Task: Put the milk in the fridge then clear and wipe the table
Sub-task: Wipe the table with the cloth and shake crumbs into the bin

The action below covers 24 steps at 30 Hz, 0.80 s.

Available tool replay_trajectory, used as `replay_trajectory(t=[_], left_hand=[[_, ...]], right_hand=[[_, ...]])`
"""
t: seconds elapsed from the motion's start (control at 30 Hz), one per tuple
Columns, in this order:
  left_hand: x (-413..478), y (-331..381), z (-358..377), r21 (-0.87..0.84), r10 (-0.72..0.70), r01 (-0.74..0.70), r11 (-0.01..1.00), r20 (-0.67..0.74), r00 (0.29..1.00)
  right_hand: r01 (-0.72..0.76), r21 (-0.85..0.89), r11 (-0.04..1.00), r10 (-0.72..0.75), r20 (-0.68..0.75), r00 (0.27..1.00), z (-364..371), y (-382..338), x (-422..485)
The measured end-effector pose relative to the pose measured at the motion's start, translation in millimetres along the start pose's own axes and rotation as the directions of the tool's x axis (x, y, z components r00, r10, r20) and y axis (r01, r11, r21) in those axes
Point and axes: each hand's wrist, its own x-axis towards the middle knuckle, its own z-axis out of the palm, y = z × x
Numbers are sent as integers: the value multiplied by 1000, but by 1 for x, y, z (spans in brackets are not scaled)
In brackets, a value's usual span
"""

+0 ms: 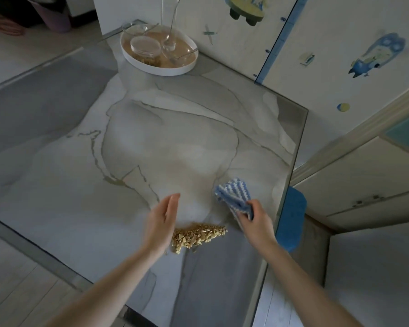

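Observation:
A heap of small yellow-brown crumbs (200,235) lies on the marble table (163,142) near its front right corner. My left hand (162,220) stands on edge just left of the heap, fingers straight and together, holding nothing. My right hand (255,221) grips a folded blue-and-white striped cloth (234,193), which rests on the table to the right of the heap. No milk is in view.
A white oval tray (156,67) at the table's far edge holds a lidded jar, a glass bowl, a tall glass and spoons. A blue stool seat (292,218) sits just off the table's right edge. A wall with cartoon stickers rises behind.

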Motion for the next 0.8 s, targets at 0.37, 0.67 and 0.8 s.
replay_trajectory(t=[0.37, 0.67, 0.8], left_hand=[[-37, -25, 54, -270, -74, 43, 962, -106, 992], [-33, -20, 76, -611, -283, 225, 759, 2, 959], [-23, -12, 80, -700, -412, 350, 623, 87, 907]], right_hand=[[-409, 288, 866, 364, 199, 910, 35, -8, -23], [-667, 581, 466, 463, 482, 743, 42, -12, -33], [-667, 679, 306, 436, 523, 732, 42, -11, -37]])
